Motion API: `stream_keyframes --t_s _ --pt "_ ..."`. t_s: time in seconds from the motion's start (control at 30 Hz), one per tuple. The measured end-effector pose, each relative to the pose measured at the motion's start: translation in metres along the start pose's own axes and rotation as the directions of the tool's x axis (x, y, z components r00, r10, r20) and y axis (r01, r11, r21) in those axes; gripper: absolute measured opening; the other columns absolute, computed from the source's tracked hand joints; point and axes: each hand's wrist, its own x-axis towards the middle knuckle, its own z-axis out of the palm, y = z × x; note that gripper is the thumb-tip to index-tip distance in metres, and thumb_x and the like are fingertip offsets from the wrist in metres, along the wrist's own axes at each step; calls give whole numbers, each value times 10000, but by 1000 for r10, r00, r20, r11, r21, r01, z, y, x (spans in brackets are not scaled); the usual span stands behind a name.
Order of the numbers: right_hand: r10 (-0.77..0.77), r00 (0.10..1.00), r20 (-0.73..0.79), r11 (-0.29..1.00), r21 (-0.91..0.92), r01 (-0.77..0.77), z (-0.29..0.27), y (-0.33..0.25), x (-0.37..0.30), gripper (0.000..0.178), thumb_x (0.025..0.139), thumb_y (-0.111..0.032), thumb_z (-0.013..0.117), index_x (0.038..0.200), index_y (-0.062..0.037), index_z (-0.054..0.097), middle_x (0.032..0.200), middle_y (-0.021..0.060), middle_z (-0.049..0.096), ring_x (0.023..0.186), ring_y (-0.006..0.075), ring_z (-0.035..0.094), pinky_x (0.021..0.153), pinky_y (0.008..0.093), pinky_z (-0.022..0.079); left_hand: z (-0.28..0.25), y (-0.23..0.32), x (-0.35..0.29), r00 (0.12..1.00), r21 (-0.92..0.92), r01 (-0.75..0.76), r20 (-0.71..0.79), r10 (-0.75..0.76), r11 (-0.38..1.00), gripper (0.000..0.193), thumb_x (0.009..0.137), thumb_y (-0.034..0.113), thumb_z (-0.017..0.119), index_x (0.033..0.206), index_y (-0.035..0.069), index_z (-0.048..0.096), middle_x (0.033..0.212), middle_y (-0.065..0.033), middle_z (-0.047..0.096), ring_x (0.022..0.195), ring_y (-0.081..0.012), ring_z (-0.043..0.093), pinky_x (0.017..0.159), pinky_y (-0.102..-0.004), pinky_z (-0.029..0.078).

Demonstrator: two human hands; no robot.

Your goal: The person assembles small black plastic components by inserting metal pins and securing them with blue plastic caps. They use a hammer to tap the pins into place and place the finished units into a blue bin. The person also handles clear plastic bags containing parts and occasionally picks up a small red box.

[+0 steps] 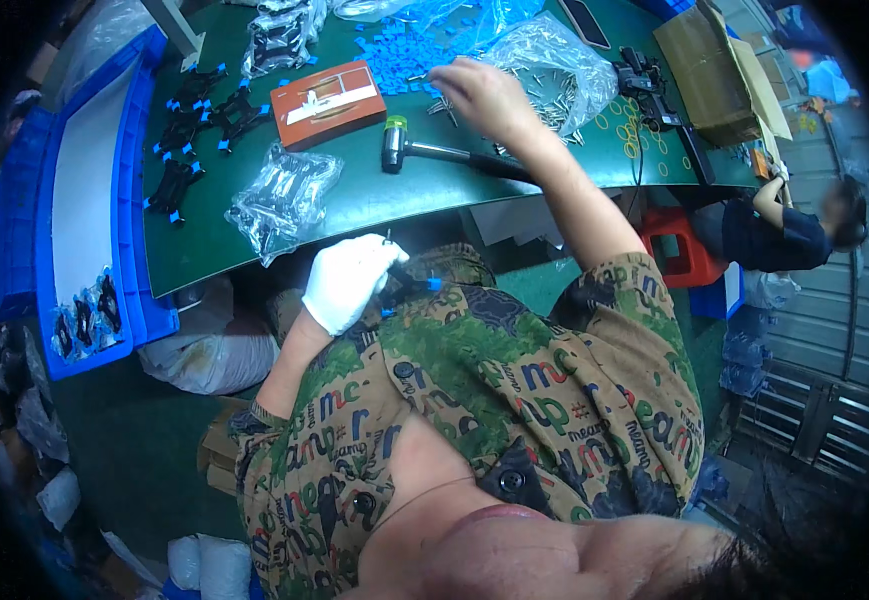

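Observation:
My left hand (346,280), in a white glove, is held close to my chest below the table edge and grips a black plastic part with blue tips (412,287). My bare right hand (482,95) reaches out over the green table (374,200), fingers curled among small metal pins (444,104) next to a heap of blue plastic pieces (399,55). Whether it has pinched a pin I cannot tell. A rubber-headed mallet (424,150) lies just below that hand.
An orange-brown block with a white jig (327,102) sits left of the mallet. Black parts with blue tips (194,120) lie at the left, with clear bags (284,195), a blue bin (94,200) and a cardboard box (719,70). Another person (794,225) works at the right.

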Motion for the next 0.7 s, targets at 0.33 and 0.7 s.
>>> stream_keyframes --t_s 0.33,0.7 --pt "183 959 217 963 -234 -130 19 34 23 352 950 -418 642 1025 -86 735 1022 136 690 957 356 684 825 489 550 -2 12 -1 979 -71 204 -5 -205 976 251 1008 216 612 983 10 754 678 1 586 590 -56 488 568 -231 401" --pt "50 903 427 977 -208 44 24 54 22 239 966 -270 601 1010 -67 719 986 152 694 953 368 681 841 489 559 -3 8 -2 993 -23 121 -5 -121 992 264 1011 226 602 986 12 755 676 -6 581 596 -58 496 582 -231 409"
